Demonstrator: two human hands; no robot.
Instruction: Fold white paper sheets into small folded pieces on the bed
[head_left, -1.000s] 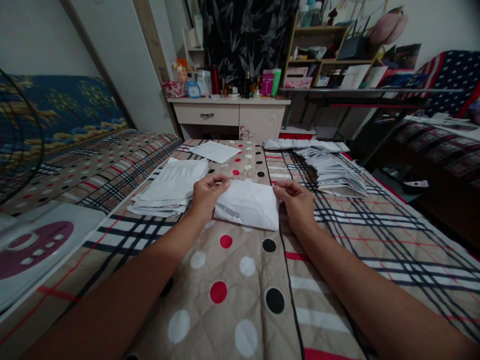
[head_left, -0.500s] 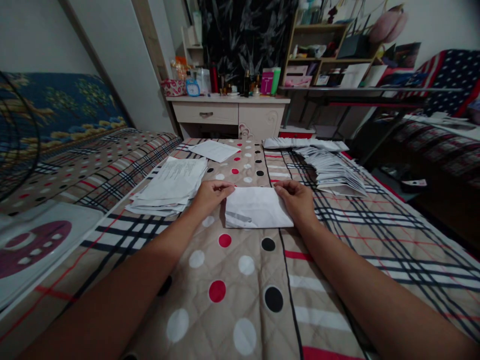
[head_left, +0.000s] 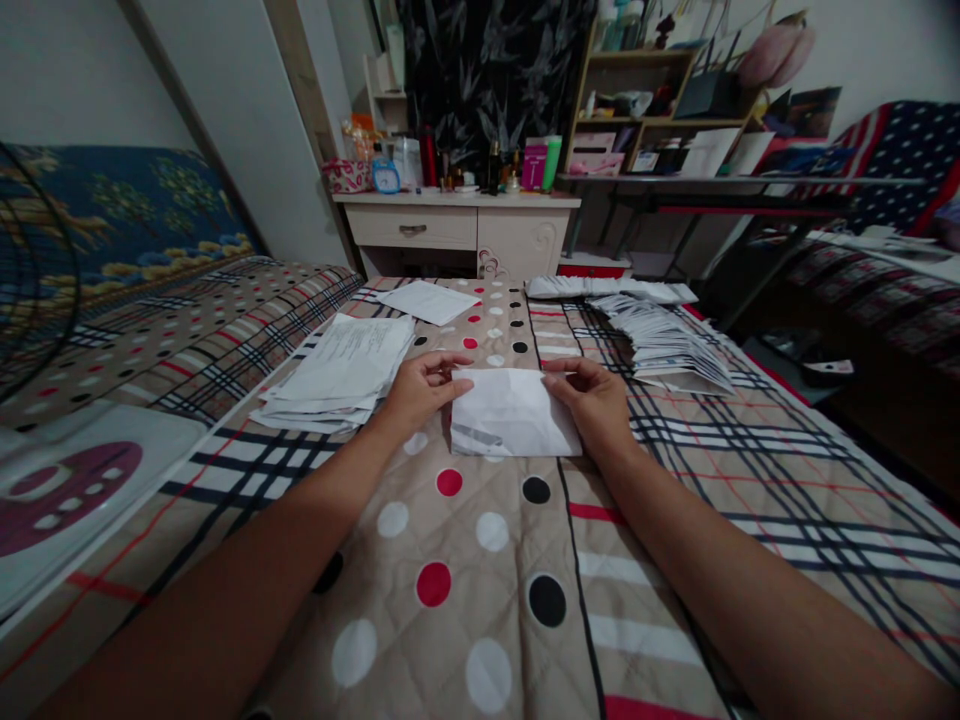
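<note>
A folded sheet of white paper [head_left: 514, 412], with a grey strip near its lower left, is held low over the bedspread. At its upper left corner my left hand [head_left: 427, 390] has the thumb on the front and the fingers curled loosely behind. My right hand [head_left: 594, 402] grips the upper right corner between thumb and fingers. Left of my hands lies a stack of printed sheets [head_left: 341, 365]. Beyond it rests a single white sheet [head_left: 429, 301]. On the right, a row of folded papers [head_left: 660, 340] lies fanned out and overlapping.
A dotted and plaid bedspread [head_left: 435, 540] covers the bed under everything. Another bundle of white papers [head_left: 611, 289] lies at its far edge. A white and purple package [head_left: 82, 490] sits at the left. Behind the bed stands a cream dresser [head_left: 442, 225] topped with bottles.
The left fingers have loosened and risen slightly, with the thumb now showing on the paper's front. The right hand has tilted a little, and the paper's right side has shifted slightly left.
</note>
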